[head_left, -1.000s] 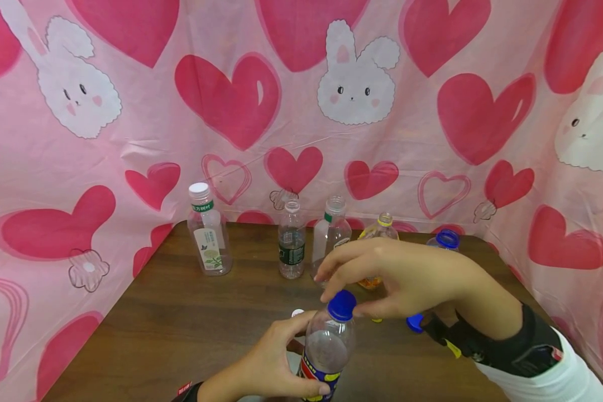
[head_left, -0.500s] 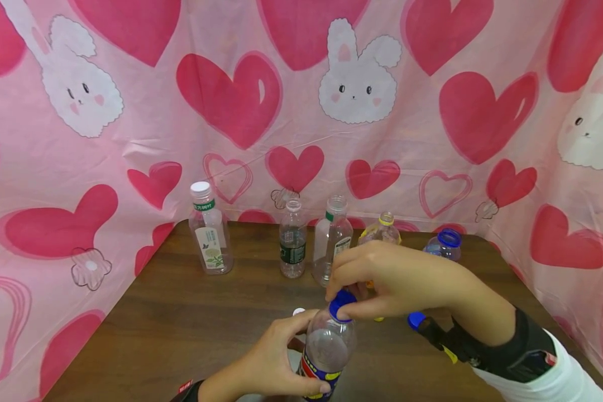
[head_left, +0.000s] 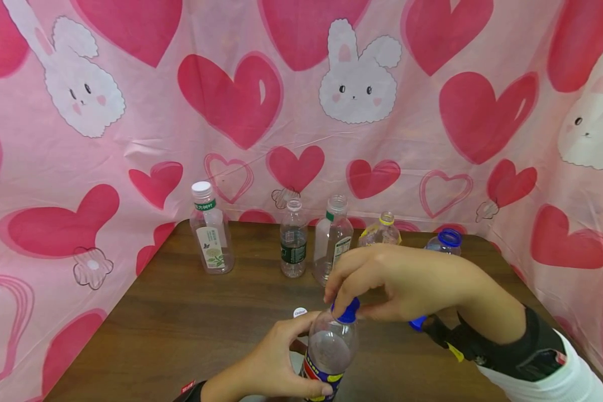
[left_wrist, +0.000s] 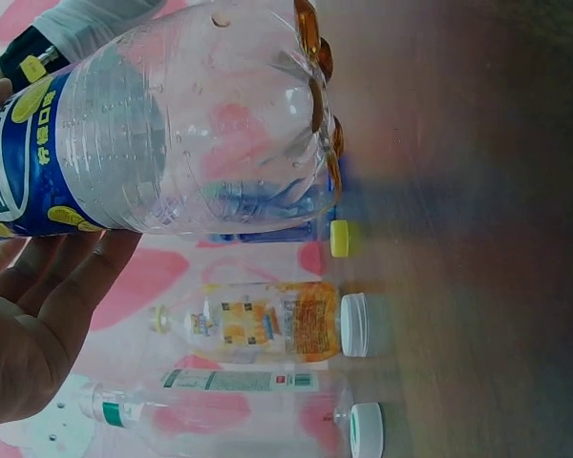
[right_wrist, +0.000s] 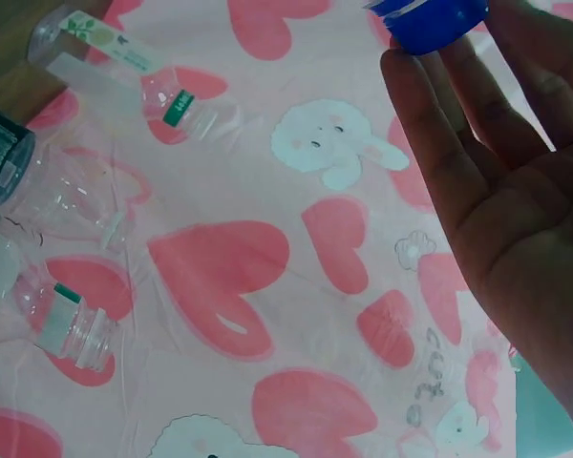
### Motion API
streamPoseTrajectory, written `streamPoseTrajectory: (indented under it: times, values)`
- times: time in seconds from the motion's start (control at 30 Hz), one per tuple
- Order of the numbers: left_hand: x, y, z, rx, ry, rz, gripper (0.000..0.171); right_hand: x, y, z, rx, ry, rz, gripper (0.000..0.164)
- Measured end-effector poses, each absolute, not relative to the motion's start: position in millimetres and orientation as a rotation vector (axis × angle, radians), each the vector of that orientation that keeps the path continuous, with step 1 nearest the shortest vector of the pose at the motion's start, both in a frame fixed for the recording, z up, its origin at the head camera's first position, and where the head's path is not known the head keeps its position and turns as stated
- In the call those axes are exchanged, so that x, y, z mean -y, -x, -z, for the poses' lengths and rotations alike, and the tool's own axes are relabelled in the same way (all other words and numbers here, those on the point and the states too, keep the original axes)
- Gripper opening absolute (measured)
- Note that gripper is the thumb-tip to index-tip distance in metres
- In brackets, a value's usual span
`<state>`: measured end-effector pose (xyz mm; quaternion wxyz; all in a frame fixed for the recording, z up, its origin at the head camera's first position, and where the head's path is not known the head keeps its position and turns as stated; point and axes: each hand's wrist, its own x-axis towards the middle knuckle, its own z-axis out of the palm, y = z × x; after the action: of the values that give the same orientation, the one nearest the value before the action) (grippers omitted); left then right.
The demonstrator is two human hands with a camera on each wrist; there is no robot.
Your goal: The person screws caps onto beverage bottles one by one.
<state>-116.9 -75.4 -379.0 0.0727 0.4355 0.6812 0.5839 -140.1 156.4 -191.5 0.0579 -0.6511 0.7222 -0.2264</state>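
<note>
My left hand [head_left: 276,360] grips a clear plastic bottle [head_left: 334,347] at the front middle of the table, thumb across its label. The label is blue with red and yellow, and shows lemons in the left wrist view; amber drops of liquid [left_wrist: 310,33] lie in the bottle's base. My right hand [head_left: 404,279] reaches over from the right and pinches the blue cap [head_left: 350,312] at the bottle's neck between fingers and thumb. In the right wrist view this blue cap [right_wrist: 435,21] shows at the fingertips, with the palm beside it; the bottle's body is outside that view.
Along the back stand a white-capped bottle [head_left: 212,240], two uncapped clear bottles [head_left: 293,251] [head_left: 333,237], a yellow-necked bottle [head_left: 380,234] and a blue-necked one [head_left: 443,243]. Loose on the table lie a white cap [head_left: 300,312] and another blue cap [head_left: 417,323]. A pink curtain [head_left: 156,128] hangs behind.
The right hand's fingers, loose around the blue cap a second ago, have closed on it and shifted round it. The left hand keeps its grip on the bottle.
</note>
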Motion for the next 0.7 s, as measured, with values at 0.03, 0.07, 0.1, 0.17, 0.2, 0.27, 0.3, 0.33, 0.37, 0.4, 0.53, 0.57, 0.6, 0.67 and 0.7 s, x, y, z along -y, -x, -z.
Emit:
streamPoseTrajectory:
  times: [0.03, 0.07, 0.1, 0.17, 0.2, 0.27, 0.3, 0.33, 0.37, 0.4, 0.53, 0.57, 0.6, 0.67, 0.7]
  values:
    - [75.1, 117.0, 379.3, -2.046, -1.314, -1.755, 0.075, -156.1, 140.4, 192.0, -2.187, 1.983, 0.686, 0.025]
    - [74.9, 116.8, 379.3, -2.047, -1.314, -1.756, 0.075, -155.7, 140.7, 192.6, -2.195, 1.999, 0.679, 0.022]
    - [74.7, 116.7, 379.3, -2.052, -1.329, -1.754, 0.076, -155.1, 141.1, 193.3, -2.206, 2.010, 0.671, 0.019]
    - [74.4, 117.1, 379.3, -2.061, -1.364, -1.751, 0.076, -153.0, 141.4, 194.5, -2.225, 2.013, 0.663, 0.014]
    - [74.3, 117.3, 379.3, -2.063, -1.380, -1.752, 0.076, -152.0, 141.5, 195.1, -2.238, 2.015, 0.657, 0.012]
    - [74.4, 117.8, 379.4, -2.071, -1.408, -1.753, 0.076, -149.6, 141.6, 196.2, -2.267, 2.010, 0.647, 0.010]
    - [74.5, 118.1, 379.6, -2.073, -1.422, -1.751, 0.076, -148.4, 141.7, 196.7, -2.279, 2.011, 0.637, 0.009]
    - [74.7, 118.0, 379.6, -2.070, -1.413, -1.753, 0.075, -147.4, 141.6, 197.2, -2.291, 2.009, 0.634, 0.008]
    - [74.8, 117.8, 379.7, -2.067, -1.407, -1.754, 0.075, -146.9, 141.8, 197.8, -2.303, 2.014, 0.625, 0.007]
    - [75.0, 117.8, 379.9, -2.070, -1.407, -1.752, 0.075, -146.5, 141.9, 198.3, -2.314, 2.015, 0.619, 0.007]
    - [75.3, 117.8, 380.4, -2.070, -1.417, -1.751, 0.076, -147.9, 141.1, 198.6, -2.339, 2.012, 0.599, 0.011]
    - [75.3, 117.8, 380.5, -2.063, -1.411, -1.755, 0.076, -149.4, 140.5, 198.2, -2.340, 2.001, 0.603, 0.015]
    - [75.4, 117.7, 380.5, -2.058, -1.394, -1.758, 0.076, -150.8, 139.7, 197.4, -2.335, 1.990, 0.609, 0.018]
    - [75.7, 117.5, 380.4, -2.038, -1.365, -1.770, 0.076, -153.7, 138.3, 196.1, -2.314, 1.976, 0.629, 0.026]
    - [75.9, 117.4, 380.7, -2.028, -1.345, -1.774, 0.075, -155.0, 137.8, 195.6, -2.296, 1.960, 0.650, 0.030]
